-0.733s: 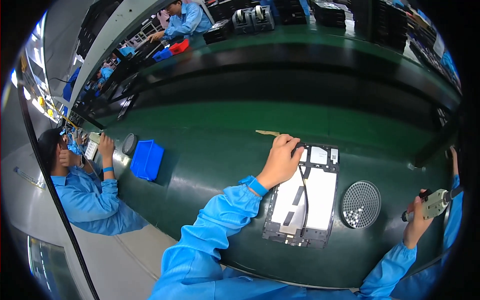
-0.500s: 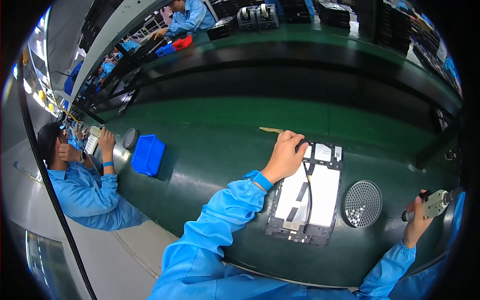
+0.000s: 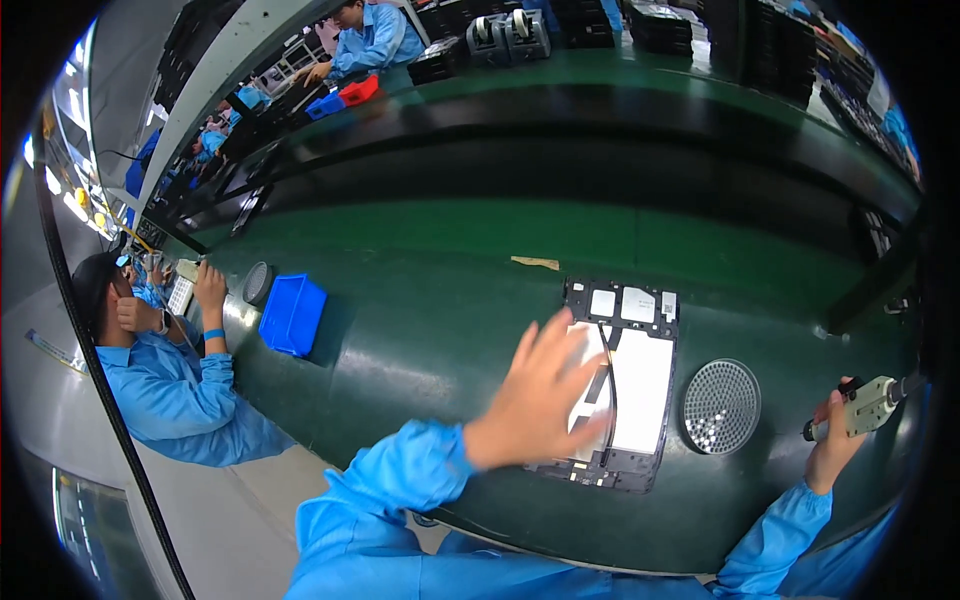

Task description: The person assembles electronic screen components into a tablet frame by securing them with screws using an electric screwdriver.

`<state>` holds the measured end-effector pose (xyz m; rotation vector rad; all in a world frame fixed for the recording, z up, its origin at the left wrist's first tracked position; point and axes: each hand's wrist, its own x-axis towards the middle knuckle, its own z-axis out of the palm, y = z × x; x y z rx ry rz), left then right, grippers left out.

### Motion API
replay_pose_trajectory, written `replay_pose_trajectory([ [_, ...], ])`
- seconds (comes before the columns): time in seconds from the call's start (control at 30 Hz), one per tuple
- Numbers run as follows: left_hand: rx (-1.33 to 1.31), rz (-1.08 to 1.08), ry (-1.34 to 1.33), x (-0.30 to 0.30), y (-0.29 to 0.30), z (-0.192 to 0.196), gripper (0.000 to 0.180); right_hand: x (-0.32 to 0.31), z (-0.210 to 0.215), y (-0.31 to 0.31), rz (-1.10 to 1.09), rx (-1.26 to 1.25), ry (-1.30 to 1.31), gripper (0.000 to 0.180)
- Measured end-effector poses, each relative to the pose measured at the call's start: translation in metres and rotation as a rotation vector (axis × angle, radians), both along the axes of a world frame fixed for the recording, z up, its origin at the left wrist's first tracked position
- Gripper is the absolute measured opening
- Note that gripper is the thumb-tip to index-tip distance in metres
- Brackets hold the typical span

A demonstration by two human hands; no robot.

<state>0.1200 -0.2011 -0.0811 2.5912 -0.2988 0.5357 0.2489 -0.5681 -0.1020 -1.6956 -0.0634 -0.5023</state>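
An opened tablet (image 3: 642,395) lies on the green bench, its black frame, white panels and a dark cable facing up. Fingers spread and slightly blurred, my left hand (image 3: 530,400) hovers over the tablet's left side and hides part of it. It holds nothing. At the far right, my right hand (image 3: 832,448) is closed round a pale green electric screwdriver (image 3: 870,407), whose dark end points right. Between the tablet and that hand sits a round perforated dish (image 3: 721,400) with small shiny pieces in it, perhaps screws.
A yellowish strip (image 3: 535,263) lies beyond the tablet. To the left stand a blue bin (image 3: 292,315) and another round dish (image 3: 258,282). A co-worker in blue (image 3: 185,385) sits at the left. A raised dark shelf edge (image 3: 560,110) runs across the back.
My left hand has let go of the tablet's upper left corner and moved back toward me, its fingers spreading. My right hand keeps the screwdriver at the same place.
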Motion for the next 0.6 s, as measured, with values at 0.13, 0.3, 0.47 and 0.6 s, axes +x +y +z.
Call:
replay_pose_trajectory([
  [0.13,0.147,-0.094,0.328,-0.067,-0.025,0.01,0.061,0.001,0.0,-0.009,0.036,-0.031,0.024,0.025],
  [0.3,0.168,-0.094,0.227,-0.085,-0.029,-0.029,0.042,0.001,0.0,-0.011,0.039,-0.05,-0.008,0.024],
  [0.47,0.157,-0.082,0.187,-0.061,-0.025,-0.02,0.033,-0.001,0.001,-0.01,0.021,-0.018,-0.029,0.025],
  [0.6,0.187,-0.038,0.219,-0.046,-0.024,-0.014,0.034,0.002,0.011,0.01,0.044,0.068,-0.043,0.029],
])
